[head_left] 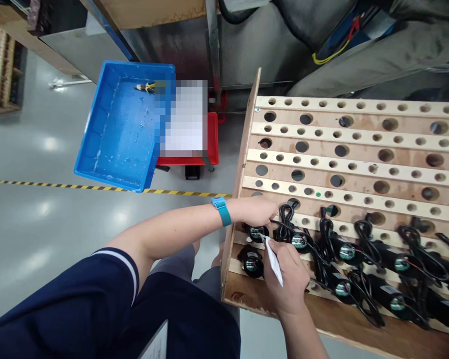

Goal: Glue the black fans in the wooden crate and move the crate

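My right hand (289,271) is closed round a white squeeze tube (274,263) with a narrow tip. That tip points at the green circuit board inside a round black housing (255,234). Just above the housing, my left hand (257,211) has its fingers curled down beside a black cable (285,224); what they grip is hidden. A second black housing (252,261) with a visible board sits nearer my body. More black cylindrical units (347,252) with coiled cables lie in rows to the right.
The units rest in a wooden rack (359,162) with rows of round holes. At the left stands a blue bin (114,124) holding pliers (145,88), beside a red tray (213,137). Another person's trouser leg (359,65) is behind the rack. Striped tape (97,187) crosses the floor.
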### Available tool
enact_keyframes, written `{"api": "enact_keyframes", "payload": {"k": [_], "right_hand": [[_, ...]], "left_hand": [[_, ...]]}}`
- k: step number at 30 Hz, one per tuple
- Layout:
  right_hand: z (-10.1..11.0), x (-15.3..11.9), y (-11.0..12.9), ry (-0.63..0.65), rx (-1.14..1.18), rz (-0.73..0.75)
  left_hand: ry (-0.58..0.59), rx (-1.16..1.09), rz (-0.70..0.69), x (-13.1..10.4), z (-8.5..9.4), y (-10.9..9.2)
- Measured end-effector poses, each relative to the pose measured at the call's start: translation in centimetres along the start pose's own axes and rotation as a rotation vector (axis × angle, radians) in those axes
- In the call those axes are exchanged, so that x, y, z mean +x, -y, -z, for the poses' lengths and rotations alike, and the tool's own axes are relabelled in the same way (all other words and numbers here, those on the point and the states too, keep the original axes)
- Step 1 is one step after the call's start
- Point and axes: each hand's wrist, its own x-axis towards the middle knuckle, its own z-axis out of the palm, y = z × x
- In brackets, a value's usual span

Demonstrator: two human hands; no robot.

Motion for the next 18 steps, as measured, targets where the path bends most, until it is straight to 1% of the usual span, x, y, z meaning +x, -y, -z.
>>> {"api": "enact_keyframes", "payload": {"k": [3,5,6,7,8,10,12,13,14,15,16,17,18], "right_hand": [[0.4,0.1,0.4,-0.023,0.022,-0.007],[1.0,0.1,1.0,-0.089,0.060,-0.057],[1.4,0.0,1.3,-0.130,0.088,-0.105],[1.9,-0.3,1.7,-0.171,0.121,-0.183],[2.5,-0.7,2.0,-0.206,0.162,-0.299],[3.8,-1.9,2.7,-0.230,0.301,-0.619],[5.3,-3.4,3.3,-0.276,0.546,-0.963],[6.1,-4.3,3.6,-0.340,0.703,-1.091],[6.9,-5.1,4.0,-0.437,0.852,-1.173],[7.9,-6.0,4.5,-0.540,0.976,-1.217],[9.0,-6.9,5.0,-0.637,1.067,-1.231],[10.1,-7.8,5.7,-0.707,1.117,-1.222],[11.3,-8.8,6.5,-0.749,1.111,-1.207]], "left_hand": [[-0.010,-0.028,0.009,0.0,-0.1,0.2],[-0.022,-0.067,0.013,0.1,-0.1,0.3],[-0.030,-0.086,0.010,0.1,-0.2,0.2],[-0.038,-0.102,0.008,0.0,-0.2,0.1],[-0.045,-0.113,0.012,-0.1,-0.2,-0.1],[-0.053,-0.113,0.029,-0.5,-0.4,-0.7],[-0.057,-0.091,0.042,-1.0,-0.5,-1.5],[-0.062,-0.066,0.028,-1.4,-0.5,-2.0],[-0.061,-0.040,0.025,-2.0,-0.5,-2.6],[-0.043,-0.027,0.001,-2.7,-0.5,-3.4],[-0.037,-0.005,-0.013,-3.6,-0.5,-4.5],[-0.075,0.006,0.007,-4.7,-0.6,-5.8],[-0.123,0.005,0.034,-6.0,-0.8,-7.4]]}}
